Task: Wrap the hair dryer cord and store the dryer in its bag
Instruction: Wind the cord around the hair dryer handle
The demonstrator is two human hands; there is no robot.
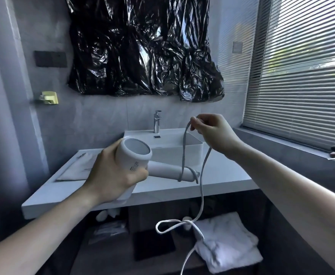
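In the middle of the frame, the left hand (113, 175) gripped the white dryer (135, 157) by its barrel, above the counter (162, 189). The right hand (212, 132), higher and to the right, pinched the cord (184, 143), which ran down to a loop around the dryer's handle. The rest of the cord hung down to the lower middle, near folded towels (228, 243).
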